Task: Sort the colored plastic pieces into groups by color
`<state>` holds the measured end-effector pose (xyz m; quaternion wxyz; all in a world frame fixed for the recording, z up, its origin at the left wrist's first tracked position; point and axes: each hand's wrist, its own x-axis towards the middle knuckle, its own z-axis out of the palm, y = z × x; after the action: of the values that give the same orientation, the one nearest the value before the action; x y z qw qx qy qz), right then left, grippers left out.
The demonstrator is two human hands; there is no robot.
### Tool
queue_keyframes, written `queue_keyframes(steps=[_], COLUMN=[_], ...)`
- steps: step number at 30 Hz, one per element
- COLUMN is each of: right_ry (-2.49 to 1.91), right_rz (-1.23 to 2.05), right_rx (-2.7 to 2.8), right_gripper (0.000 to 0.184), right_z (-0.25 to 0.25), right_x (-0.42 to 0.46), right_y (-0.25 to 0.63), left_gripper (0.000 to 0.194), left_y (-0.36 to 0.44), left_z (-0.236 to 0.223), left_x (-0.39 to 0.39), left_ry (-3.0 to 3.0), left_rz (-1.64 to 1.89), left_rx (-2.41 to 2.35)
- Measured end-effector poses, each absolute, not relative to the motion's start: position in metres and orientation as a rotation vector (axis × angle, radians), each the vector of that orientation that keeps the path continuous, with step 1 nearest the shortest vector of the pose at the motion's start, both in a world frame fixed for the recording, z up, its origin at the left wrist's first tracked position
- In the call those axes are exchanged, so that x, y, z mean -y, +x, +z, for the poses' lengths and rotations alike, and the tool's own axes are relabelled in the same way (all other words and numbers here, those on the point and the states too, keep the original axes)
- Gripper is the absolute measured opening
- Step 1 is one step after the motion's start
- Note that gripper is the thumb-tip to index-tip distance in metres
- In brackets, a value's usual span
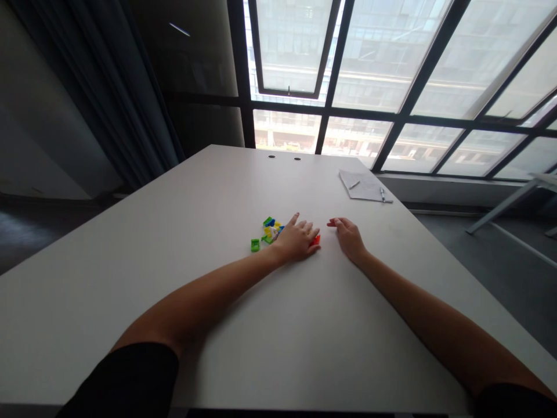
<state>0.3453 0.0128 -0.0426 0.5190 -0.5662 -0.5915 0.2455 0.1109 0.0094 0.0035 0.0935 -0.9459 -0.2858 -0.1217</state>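
Observation:
My left hand (296, 240) lies flat and spread on the white table (278, 360), holding nothing. Its fingertips touch or nearly touch a small red plastic brick (315, 239), which they partly hide. Just beyond the thumb side lies a loose cluster of green, blue, yellow and white plastic bricks (270, 231). A lone green brick (255, 245) sits apart at the cluster's near left. My right hand (347, 238) rests on the table a little to the right of the red brick, its fingers slightly curled and empty.
A sheet of paper (361, 186) lies at the far right of the table, with a pen (383, 194) and a small silver item (354, 184) on it. Several round holes mark the far edge. Beyond it stands a large window (357, 58); a dark curtain (108, 75) hangs left.

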Motion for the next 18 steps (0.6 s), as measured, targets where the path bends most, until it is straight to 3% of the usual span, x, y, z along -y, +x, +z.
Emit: queue_keyframes(steps=[11,18], right_ry=[-1.388,-1.44], right_rz=[0.632,0.522], right_rx=[1.36,1.546], right_gripper=[0.039,0.03], right_z=[-0.034,-0.03], right_x=[-0.002,0.006], right_y=[0.337,0.332], left_gripper=[0.033,0.037], left_y=[0.045,-0.006], left_z=[0.003,0.004], left_x=[-0.021,-0.056], left_ry=[-2.738,-2.617], left_rz=[-0.457,-0.301], left_rx=[1.122,1.356])
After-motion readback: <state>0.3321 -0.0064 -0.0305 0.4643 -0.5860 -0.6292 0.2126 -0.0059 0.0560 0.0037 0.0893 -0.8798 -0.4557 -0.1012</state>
